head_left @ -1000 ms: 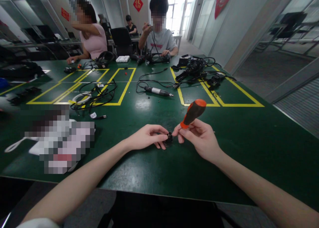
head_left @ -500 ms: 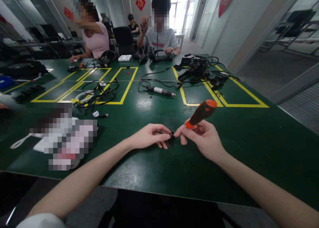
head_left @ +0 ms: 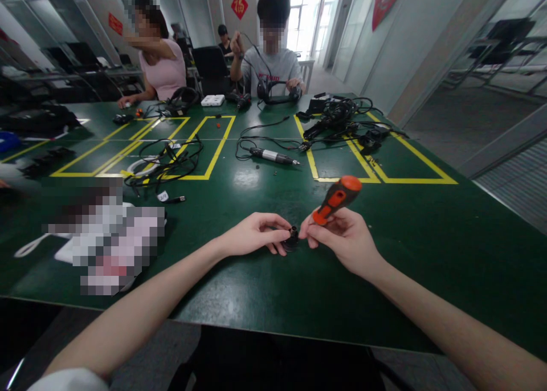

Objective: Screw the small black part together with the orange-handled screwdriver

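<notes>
My left hand (head_left: 265,232) is closed on a small round black part (head_left: 293,238) that stands on the green table, its fingers wrapped around the near and left sides. A short tube-like piece sticks up from the part's top. In my right hand (head_left: 342,237) is a screwdriver (head_left: 337,199) with an orange and black handle, gripped low between thumb and fingers. The handle tilts up and to the right. The screwdriver's shaft and tip are hidden by my fingers, just right of the black part.
Beyond my hands lies a corded electric screwdriver (head_left: 273,156). Tangled black cables (head_left: 171,160) are at the left, and a bigger heap of cables (head_left: 335,117) at the back right. Blurred pouches (head_left: 123,243) lie at the near left. Co-workers sit across the green table (head_left: 248,288).
The screwdriver in my right hand has shifted slightly left, its handle turned so that an orange patch faces me. My left hand stays on the black part. The co-worker opposite has lifted a cable.
</notes>
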Available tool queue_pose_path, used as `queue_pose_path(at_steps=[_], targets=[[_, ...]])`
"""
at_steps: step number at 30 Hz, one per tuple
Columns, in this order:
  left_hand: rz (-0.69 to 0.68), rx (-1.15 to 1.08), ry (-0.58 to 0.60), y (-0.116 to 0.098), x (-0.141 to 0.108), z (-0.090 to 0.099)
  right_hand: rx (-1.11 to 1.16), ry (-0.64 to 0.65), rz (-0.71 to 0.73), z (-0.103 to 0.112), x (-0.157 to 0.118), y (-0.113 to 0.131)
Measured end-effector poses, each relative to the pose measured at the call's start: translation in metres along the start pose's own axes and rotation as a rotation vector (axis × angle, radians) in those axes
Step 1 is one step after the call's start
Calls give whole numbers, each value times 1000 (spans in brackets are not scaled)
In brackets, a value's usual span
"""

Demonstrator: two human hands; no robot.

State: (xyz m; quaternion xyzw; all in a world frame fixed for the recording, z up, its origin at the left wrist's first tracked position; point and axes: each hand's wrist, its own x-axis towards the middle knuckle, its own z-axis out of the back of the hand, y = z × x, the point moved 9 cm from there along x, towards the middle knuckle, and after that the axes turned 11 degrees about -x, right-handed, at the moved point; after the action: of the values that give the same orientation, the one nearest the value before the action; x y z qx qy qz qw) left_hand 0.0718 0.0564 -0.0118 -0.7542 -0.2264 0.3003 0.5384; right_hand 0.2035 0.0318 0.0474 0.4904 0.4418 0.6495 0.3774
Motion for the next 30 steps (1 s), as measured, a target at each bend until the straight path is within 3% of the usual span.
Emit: queue_pose_path(at_steps=[30], targets=[[-1,22,11,2,0,1,14,53,56,-5,0,2]])
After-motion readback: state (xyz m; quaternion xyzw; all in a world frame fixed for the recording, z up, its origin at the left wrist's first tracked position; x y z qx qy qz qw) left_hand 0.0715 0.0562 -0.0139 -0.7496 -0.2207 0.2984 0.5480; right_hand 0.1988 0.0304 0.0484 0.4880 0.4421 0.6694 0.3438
